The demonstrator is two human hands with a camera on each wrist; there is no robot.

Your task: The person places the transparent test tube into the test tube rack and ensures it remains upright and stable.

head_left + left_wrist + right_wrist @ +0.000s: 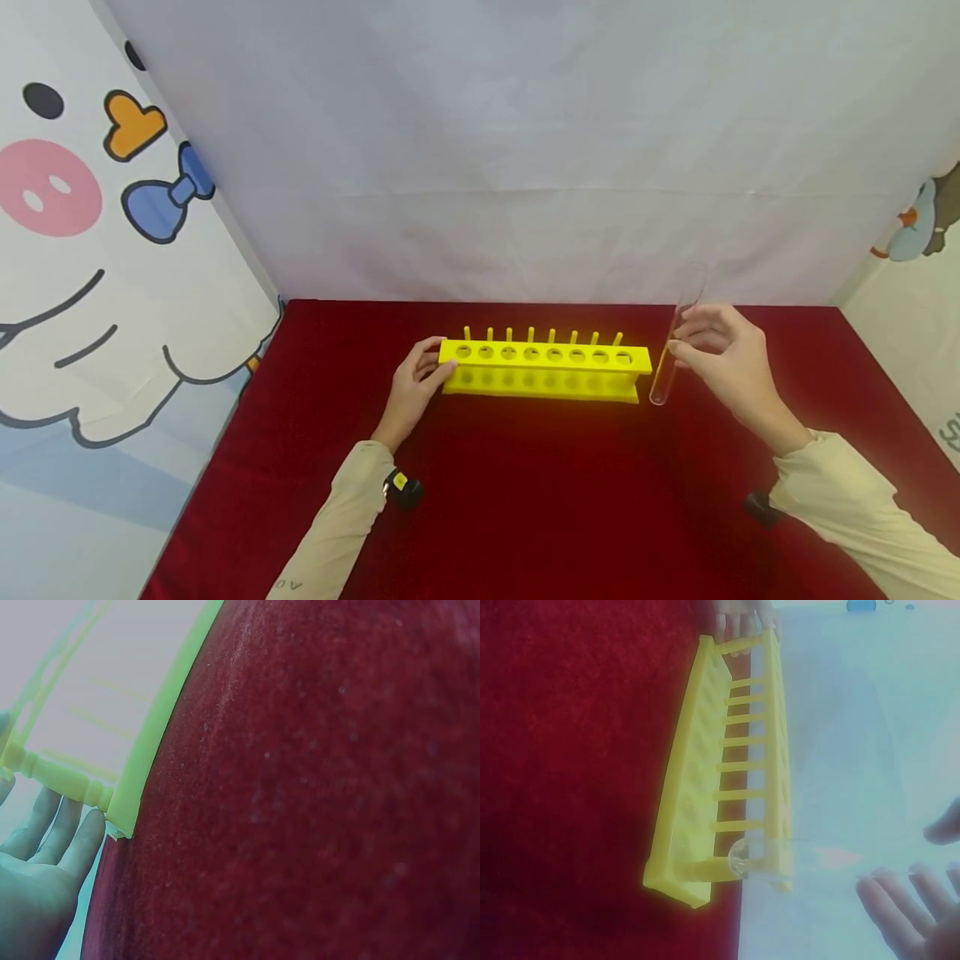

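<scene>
A yellow test tube rack (542,353) with a row of round holes and a row of pegs behind stands on the red cloth. My left hand (412,383) grips its left end, thumb at the front of the top bar; in the left wrist view the fingers lie against the end post of the rack (161,731). Between thumb and fingertips, my right hand (735,358) pinches a clear glass test tube (663,375), its top leaning right. In the right wrist view the tube's rounded bottom (739,859) overlaps the rack's near end.
Red cloth (525,500) covers the table. Behind it hangs a pale curtain (525,167), and a cartoon-printed sheet (75,317) is at the left. Each wrist wears a small dark camera, one below the left sleeve (352,492).
</scene>
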